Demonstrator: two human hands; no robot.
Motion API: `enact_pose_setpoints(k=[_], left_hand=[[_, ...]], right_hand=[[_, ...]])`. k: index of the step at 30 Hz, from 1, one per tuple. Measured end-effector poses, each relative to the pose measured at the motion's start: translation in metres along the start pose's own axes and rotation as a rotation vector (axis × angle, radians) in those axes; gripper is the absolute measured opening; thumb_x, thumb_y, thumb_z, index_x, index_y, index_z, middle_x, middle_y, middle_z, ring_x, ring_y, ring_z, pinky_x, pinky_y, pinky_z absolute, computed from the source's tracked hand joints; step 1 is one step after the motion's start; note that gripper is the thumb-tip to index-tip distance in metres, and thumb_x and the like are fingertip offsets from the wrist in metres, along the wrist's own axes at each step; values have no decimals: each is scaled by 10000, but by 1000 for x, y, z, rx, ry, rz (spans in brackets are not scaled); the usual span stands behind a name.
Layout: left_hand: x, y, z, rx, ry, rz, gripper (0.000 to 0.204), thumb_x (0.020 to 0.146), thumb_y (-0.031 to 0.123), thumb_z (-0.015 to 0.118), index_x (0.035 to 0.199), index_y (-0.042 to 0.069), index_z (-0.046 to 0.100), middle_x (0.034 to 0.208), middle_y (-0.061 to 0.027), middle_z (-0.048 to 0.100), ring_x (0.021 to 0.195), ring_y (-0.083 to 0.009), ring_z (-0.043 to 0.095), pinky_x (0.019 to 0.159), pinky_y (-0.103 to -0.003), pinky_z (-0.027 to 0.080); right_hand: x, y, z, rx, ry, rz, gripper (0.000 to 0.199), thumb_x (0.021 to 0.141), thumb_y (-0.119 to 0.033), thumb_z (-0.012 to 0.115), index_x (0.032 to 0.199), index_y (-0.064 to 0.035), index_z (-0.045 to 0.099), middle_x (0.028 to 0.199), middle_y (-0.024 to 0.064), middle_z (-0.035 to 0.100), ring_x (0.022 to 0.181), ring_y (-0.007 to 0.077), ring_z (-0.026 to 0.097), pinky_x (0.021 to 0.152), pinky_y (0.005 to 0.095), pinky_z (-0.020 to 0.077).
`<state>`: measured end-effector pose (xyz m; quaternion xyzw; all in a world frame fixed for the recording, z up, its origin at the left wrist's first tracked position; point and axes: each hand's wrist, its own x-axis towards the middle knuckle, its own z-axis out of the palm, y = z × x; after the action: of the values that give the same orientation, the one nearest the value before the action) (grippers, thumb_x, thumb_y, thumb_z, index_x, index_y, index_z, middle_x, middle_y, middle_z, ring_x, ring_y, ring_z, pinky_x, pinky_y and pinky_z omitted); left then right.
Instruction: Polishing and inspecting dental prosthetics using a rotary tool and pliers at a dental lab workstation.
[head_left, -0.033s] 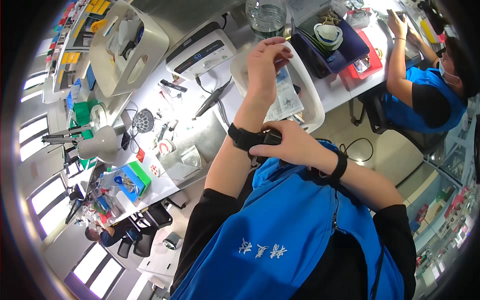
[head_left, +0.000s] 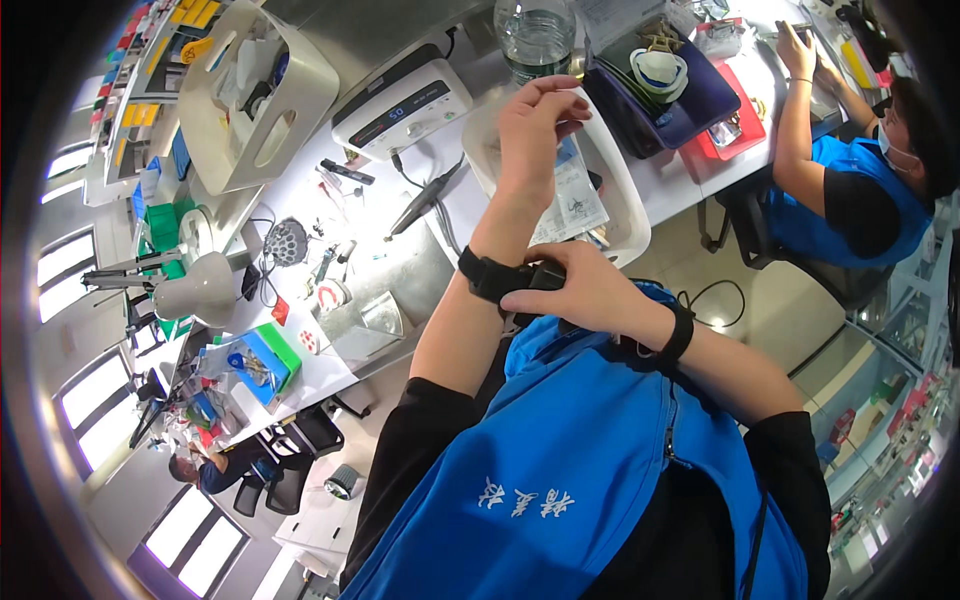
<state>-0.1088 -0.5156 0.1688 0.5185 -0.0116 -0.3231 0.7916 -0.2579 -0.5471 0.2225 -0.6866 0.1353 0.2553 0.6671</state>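
Raised over a white plastic bin, my left hand has loosely bent fingers, apart and with nothing visible in them. A black strap with a small dark box-shaped device goes around my left wrist. My right hand grips this wrist device, thumb on the near side and fingers over its far side. Another black band sits on my right wrist. Inside the bin, beside my left forearm, lies a printed paper packet.
Left of the bin are a handpiece on a cord and its white control box. A water jug and a dark purple bin stand behind. A cream basket is far left. A co-worker sits at right.
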Motion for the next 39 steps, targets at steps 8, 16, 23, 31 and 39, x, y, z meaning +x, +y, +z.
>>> enact_pose_setpoints(k=[8,16,23,31,39], left_hand=[[-5,-34,14,521,-270,53,223,915,79,611,1110,14,699,938,-69,720,852,-134,670,787,-282,527],[-45,-50,31,760,-333,-112,280,913,82,570,1159,8,679,1007,-95,727,924,-157,676,866,-310,534],[-61,-83,97,134,-84,61,250,967,1,563,1212,-13,613,1054,-116,704,928,-168,676,873,-292,548],[-79,-97,148,-153,218,178,236,939,45,570,1172,28,608,1011,-80,693,850,-163,657,793,-289,511],[-170,-107,99,-472,280,153,366,944,166,609,1291,74,536,1062,-58,635,932,-210,614,837,-347,489]], right_hand=[[-6,26,-16,241,189,-26,502,764,-295,850,1067,80,708,837,68,731,727,96,671,680,233,515],[-44,46,-65,434,173,29,345,804,-191,826,1016,57,716,861,74,735,749,111,693,708,230,536],[-95,69,-113,190,69,-133,384,785,-246,836,1019,40,730,841,76,730,734,101,655,717,249,513],[-154,86,-123,-66,-75,-187,485,797,-282,826,1116,47,668,904,100,720,810,130,660,765,287,520],[-182,106,-175,176,-59,-270,228,934,-99,678,1118,35,672,878,56,712,758,105,678,721,238,541]])
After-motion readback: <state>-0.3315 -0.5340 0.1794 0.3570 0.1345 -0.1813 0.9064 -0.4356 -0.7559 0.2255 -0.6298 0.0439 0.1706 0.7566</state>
